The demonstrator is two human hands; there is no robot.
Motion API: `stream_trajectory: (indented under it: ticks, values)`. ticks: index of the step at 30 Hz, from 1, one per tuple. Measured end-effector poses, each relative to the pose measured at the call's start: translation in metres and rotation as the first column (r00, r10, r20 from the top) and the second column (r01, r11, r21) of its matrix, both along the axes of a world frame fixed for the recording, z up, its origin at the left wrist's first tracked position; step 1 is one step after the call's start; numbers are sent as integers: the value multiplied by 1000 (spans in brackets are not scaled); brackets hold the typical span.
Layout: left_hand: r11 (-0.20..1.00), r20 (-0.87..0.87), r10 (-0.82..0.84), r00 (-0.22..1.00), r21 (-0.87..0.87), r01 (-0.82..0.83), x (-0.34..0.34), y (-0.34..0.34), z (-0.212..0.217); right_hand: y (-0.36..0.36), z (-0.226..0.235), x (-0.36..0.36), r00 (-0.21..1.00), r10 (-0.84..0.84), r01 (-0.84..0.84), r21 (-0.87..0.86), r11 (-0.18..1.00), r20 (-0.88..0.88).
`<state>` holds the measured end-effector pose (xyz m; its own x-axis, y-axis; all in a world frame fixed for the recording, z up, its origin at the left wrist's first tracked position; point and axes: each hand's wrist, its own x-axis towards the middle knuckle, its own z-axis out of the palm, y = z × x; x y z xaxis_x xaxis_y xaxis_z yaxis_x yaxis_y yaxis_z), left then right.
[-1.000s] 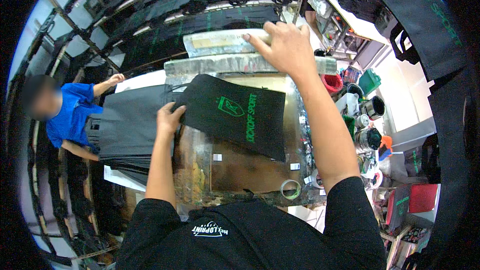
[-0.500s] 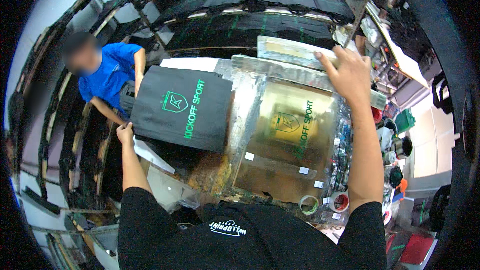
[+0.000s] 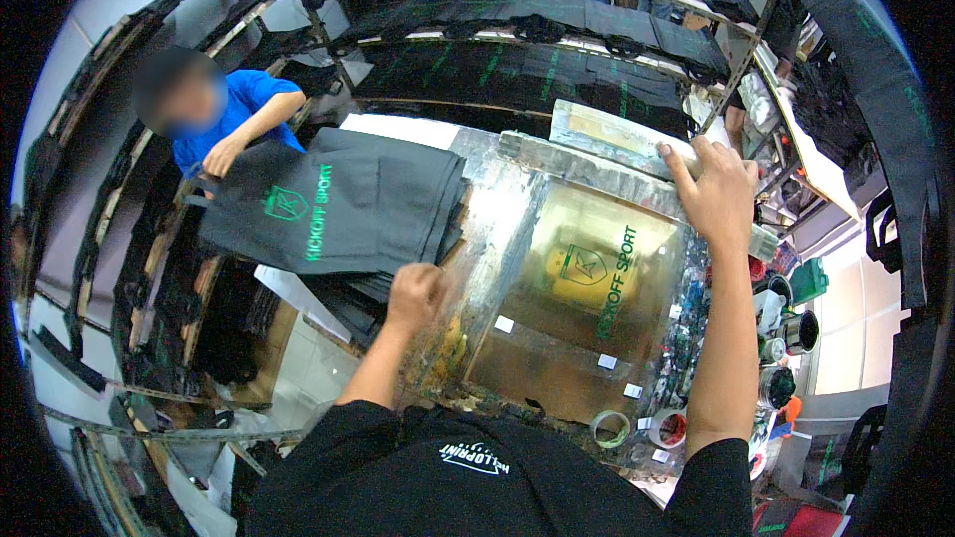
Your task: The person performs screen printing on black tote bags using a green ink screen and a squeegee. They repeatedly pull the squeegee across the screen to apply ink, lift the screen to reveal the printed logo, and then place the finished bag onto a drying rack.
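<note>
Rt. of R hand (image 3: 720, 184) (gripping pale bar (image 3: 607, 129)) stand open pots (image 3: 799, 334), contents unclear.

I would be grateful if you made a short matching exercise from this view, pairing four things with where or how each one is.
1. Right hand
2. Left hand
3. Top black bag
4. Red-and-white roll

A. Lying beside a second roll
B. Gripping the pale bar
C. Fingers curled, left of the green-printed board
D. Touched by the co-worker's hand

Pairs: 1-B, 2-C, 3-D, 4-A.
</note>
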<state>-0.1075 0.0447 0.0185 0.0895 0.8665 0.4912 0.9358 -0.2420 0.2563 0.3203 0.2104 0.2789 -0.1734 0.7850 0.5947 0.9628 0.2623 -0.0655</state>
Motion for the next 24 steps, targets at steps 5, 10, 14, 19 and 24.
stream_trajectory:
  ticks: [5,10,14,19,24]
  values:
    - [928,-131,261,956,-237,-286,-90,16,-11,-7,2,-3,1000,-4,3,-64,998,-10]
    - [622,-392,453,801,-504,-599,-103,10,-52,-6,1,-6,999,21,-21,-4,1000,-25]
    - [692,-352,482,802,-408,-595,-98,11,-63,-7,1,-4,999,21,-21,13,1000,-32]
    - [796,-195,474,859,-321,-513,-113,31,-31,-8,2,-6,1000,10,-10,2,1000,-14]
    - [878,-312,83,947,-427,-218,-32,51,53,-8,-3,-4,999,29,-29,12,1000,-21]
